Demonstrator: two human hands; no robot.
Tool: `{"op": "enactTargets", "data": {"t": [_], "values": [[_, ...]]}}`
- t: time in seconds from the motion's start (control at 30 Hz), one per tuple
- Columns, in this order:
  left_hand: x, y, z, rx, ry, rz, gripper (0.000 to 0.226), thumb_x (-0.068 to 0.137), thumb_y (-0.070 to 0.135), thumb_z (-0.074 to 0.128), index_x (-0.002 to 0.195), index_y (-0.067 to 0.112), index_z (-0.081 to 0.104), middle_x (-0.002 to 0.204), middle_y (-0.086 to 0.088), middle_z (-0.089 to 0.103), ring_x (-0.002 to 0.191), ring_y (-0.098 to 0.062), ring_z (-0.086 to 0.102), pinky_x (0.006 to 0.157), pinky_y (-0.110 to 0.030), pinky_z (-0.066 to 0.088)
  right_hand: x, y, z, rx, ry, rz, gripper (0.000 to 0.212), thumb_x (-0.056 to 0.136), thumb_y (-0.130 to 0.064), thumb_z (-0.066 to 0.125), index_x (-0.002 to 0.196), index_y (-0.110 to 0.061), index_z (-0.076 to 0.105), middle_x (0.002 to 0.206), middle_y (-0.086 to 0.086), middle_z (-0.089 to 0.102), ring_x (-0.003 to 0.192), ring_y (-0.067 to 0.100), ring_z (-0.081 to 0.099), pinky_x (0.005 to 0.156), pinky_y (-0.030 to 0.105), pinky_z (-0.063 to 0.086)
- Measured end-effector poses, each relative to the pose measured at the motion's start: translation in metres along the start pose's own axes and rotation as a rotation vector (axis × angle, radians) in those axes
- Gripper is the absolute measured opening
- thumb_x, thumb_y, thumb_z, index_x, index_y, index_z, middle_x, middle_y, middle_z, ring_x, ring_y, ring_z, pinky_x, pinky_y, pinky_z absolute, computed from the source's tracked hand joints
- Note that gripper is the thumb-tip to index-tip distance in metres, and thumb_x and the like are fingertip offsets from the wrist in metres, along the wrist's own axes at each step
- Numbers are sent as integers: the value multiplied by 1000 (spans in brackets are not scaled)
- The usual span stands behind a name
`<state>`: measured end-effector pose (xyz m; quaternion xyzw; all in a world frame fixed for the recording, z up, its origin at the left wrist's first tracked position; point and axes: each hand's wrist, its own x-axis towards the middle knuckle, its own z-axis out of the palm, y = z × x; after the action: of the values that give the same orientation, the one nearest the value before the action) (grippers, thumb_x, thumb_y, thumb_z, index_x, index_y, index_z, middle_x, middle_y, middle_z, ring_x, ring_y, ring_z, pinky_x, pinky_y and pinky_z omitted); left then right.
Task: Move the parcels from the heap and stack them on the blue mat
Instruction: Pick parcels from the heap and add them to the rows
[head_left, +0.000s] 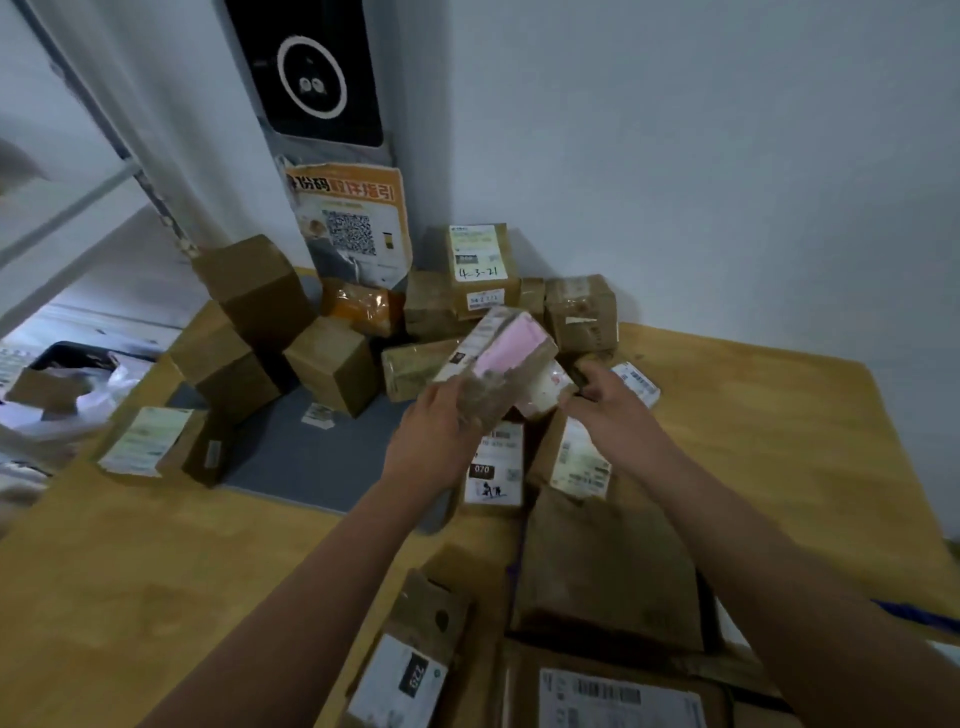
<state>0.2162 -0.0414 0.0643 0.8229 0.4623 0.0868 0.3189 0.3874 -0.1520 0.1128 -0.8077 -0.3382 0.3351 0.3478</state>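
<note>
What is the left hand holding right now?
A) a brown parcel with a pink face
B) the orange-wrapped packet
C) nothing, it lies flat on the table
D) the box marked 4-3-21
A: the left hand has its fingers curled round the brown end of the pink-faced parcel, which is held tilted.

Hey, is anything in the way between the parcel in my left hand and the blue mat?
Nothing visible blocks it. Your left hand grips the parcel by the right side of the blue mat, which is bare just to the left. Only a small paper label lies there; boxes stand farther back.
</note>
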Motion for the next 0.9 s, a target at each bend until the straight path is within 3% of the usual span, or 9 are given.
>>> {"op": "enactTargets", "data": {"t": [0.13,0.23,0.37,0.43,0.5,0.57,0.67,0.73,0.9], "values": [[45,-24,1,-113,-132,-55,88,73,71,49,148,33,22,152,-4,29,132,-36,39,102,-56,42,46,-24,48,209,15,166,22,91,-17,62,104,-31,51,95,-9,59,88,8,56,67,24,43],[65,-34,9,-124,-207,-44,91,74,66,53,150,30,19,157,-6,21,140,-39,28,109,-54,34,81,-21,89,329,50,234,75,74,-30,71,141,-23,37,121,1,60,113,25,57,68,30,46],[68,-40,22,-188,-215,19,90,70,69,45,149,30,21,153,-4,32,136,-34,36,105,-54,39,98,-23,121,513,125,420,109,82,-35,74,152,-29,-9,130,-3,43,120,24,45,92,44,45],[64,-41,25,-230,-197,43,80,72,62,42,145,33,26,144,-1,40,127,-32,44,99,-52,44,101,-26,130,570,140,433,131,62,-52,84,146,-45,-15,142,4,42,126,32,46,99,53,44],[60,-44,29,-217,-184,88,71,76,49,44,144,34,29,138,2,45,122,-29,48,96,-49,46,117,-5,133,596,168,420,145,27,-64,89,139,-57,-3,140,9,44,120,37,52,92,58,49],[58,-50,31,-187,-161,121,66,79,47,42,144,41,30,142,4,43,124,-28,46,98,-50,45,118,-1,126,571,179,378,136,27,-55,91,138,-47,13,132,11,50,110,35,59,86,56,54],[48,-46,25,-201,-89,127,50,91,53,38,141,46,38,146,12,42,128,-22,40,106,-49,35,94,-19,105,558,210,283,92,54,-29,83,128,-29,29,119,9,60,99,29,66,81,53,57],[40,-34,17,-205,17,119,40,98,48,39,137,39,48,143,11,45,129,-19,39,108,-46,29,84,-20,88,601,192,221,77,70,-14,80,128,-23,30,118,7,62,100,26,67,82,49,57],[38,6,9,-405,33,184,45,95,57,38,136,39,43,130,7,52,111,-12,55,93,-46,50,49,-21,29,675,209,152,64,82,-10,72,129,-23,31,118,7,61,99,26,65,78,41,57]]}}
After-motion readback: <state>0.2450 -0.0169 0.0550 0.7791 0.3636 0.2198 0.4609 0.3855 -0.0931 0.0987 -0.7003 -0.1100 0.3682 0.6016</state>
